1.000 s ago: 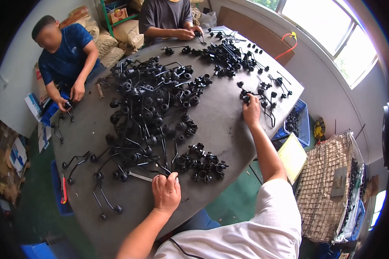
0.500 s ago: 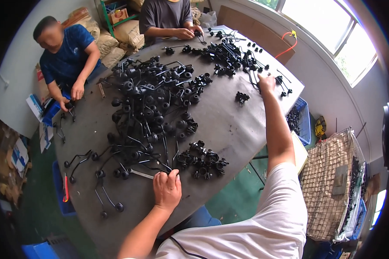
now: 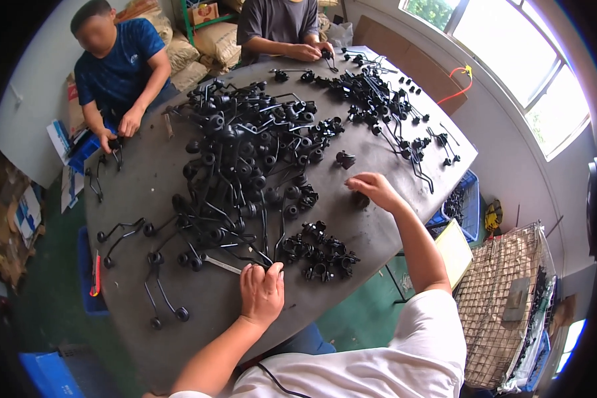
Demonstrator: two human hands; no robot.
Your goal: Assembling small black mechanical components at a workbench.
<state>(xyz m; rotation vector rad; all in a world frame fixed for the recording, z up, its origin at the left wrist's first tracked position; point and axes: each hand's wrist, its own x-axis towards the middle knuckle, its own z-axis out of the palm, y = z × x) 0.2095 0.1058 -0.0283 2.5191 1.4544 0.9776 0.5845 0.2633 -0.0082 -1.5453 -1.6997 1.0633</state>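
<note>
My left hand (image 3: 262, 293) is closed at the near edge of the big pile of bent black rods with round rubber ends (image 3: 242, 142). Its fingers pinch the near end of a bent black rod (image 3: 260, 255). A flat silver bar (image 3: 222, 265) runs up to this hand; whether the fingers hold it too is hidden. To the right, my right hand (image 3: 378, 191) hovers low above the table, fingers stretched leftward. A dark, blurred piece (image 3: 359, 199) shows below them, seemingly not gripped. Just beyond the fingertips is a black clip-like part (image 3: 345, 159).
Black clips (image 3: 320, 252) form a heap right of my left hand. More rods and clips (image 3: 378, 93) lie at the far right. Two people (image 3: 123, 66) (image 3: 278, 30) work across the grey table (image 3: 351, 225). A blue crate (image 3: 471, 205) stands beyond the right edge.
My right hand has drawn back from the far right toward the table's middle, leaving a bent rod lying there. My left hand stays in nearly the same place.
</note>
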